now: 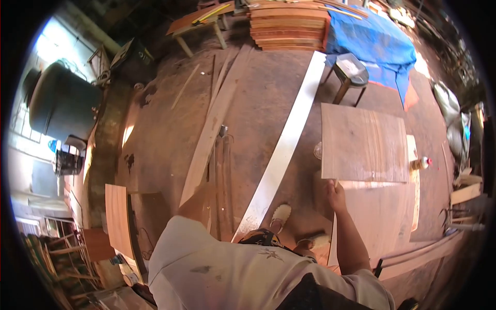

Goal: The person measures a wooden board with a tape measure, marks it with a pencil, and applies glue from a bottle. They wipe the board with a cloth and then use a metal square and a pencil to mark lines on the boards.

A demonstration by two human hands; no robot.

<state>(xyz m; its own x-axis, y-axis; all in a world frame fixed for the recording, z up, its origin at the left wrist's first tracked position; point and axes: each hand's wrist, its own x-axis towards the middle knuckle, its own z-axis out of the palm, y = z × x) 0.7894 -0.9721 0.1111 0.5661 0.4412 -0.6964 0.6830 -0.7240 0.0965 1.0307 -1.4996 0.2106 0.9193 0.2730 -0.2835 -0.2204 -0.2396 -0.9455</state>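
On the right, my right hand (336, 195) is closed on the near left edge of a thin plywood sheet (364, 142), thumb uppermost. This sheet is raised at an angle over a second plywood sheet (374, 214), which lies flat beside my legs. On the left my sleeve (188, 232) shows, with a brown shape beyond it that may be my forearm. I cannot make out my left hand.
A long white board (287, 139) lies on the floor ahead. Left of it lie long wooden planks (217, 121). A stool (351, 70), stacked boards (289, 26) and a blue tarp (369, 39) stand farther off. A glue bottle (421, 164) lies at right.
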